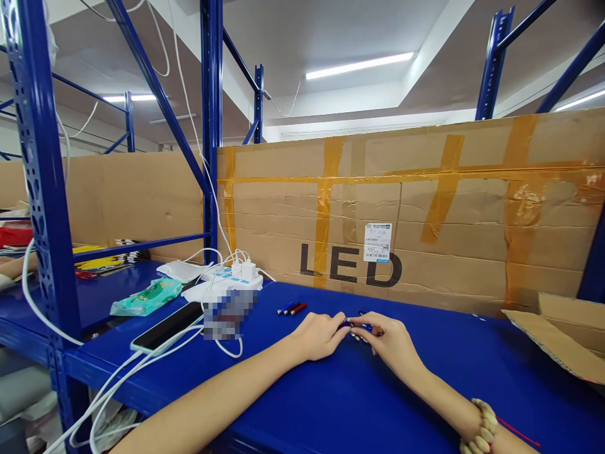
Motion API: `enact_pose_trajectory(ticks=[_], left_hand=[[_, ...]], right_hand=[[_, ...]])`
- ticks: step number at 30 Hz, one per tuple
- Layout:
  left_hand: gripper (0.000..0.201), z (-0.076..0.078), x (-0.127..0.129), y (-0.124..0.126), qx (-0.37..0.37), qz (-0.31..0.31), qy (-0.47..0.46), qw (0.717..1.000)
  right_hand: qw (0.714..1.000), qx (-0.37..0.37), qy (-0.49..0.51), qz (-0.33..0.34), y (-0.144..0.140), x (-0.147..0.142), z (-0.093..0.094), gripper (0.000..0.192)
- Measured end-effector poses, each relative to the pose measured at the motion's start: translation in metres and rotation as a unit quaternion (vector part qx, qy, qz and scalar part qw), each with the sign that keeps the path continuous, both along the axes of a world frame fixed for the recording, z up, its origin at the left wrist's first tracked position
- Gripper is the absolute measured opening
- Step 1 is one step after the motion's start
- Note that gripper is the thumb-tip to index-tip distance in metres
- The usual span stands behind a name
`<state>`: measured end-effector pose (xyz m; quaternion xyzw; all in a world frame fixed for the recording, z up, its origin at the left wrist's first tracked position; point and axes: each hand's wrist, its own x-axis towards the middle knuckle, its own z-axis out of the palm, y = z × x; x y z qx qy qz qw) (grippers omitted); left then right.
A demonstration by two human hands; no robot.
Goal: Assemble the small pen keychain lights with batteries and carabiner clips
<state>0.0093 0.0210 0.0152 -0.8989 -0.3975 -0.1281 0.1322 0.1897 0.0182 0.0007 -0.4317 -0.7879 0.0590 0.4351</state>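
Both my hands meet over the blue shelf surface (331, 403). My left hand (317, 335) and my right hand (388, 340) pinch the two ends of a small blue pen-like piece (354, 325) between their fingertips. Most of the piece is hidden by my fingers. Two more small pens, one blue and one red (293, 308), lie on the shelf a little to the left and behind my hands. A beaded bracelet (482, 425) is on my right wrist.
A tall cardboard wall marked LED (406, 214) closes the back. At the left lie a phone (165, 328), a white power strip with chargers (236, 275), white cables, and a teal tissue pack (147, 296). An open cardboard box flap (558, 334) sits at the right. Blue rack posts (42, 189) stand left.
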Motion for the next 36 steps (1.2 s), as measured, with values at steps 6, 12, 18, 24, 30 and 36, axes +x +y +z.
enact_pose_trajectory(ticks=[6, 12, 18, 24, 30, 36], left_hand=[[0.029, -0.002, 0.001, 0.003, -0.017, 0.031, -0.010, 0.999], [0.023, -0.006, 0.000, 0.008, 0.019, -0.014, -0.037, 0.999], [0.020, -0.010, -0.001, 0.014, 0.035, -0.037, -0.033, 0.998], [0.019, -0.006, 0.000, 0.012, 0.047, -0.055, -0.016, 0.997], [0.018, -0.006, -0.003, 0.010, 0.045, -0.084, -0.023, 0.995], [0.021, -0.005, -0.004, 0.008, 0.030, -0.088, -0.046, 0.995]], right_hand=[[0.998, -0.014, 0.047, 0.028, 0.000, -0.002, 0.001, 0.034], [0.990, -0.023, 0.129, 0.057, 0.001, -0.005, 0.003, 0.034], [0.975, -0.116, 0.177, 0.064, 0.004, -0.004, 0.003, 0.041], [0.968, -0.128, 0.202, 0.070, 0.005, -0.002, 0.004, 0.045], [0.951, -0.192, 0.230, 0.077, 0.007, -0.001, 0.006, 0.052], [0.944, -0.240, 0.219, 0.067, 0.006, 0.001, 0.007, 0.045]])
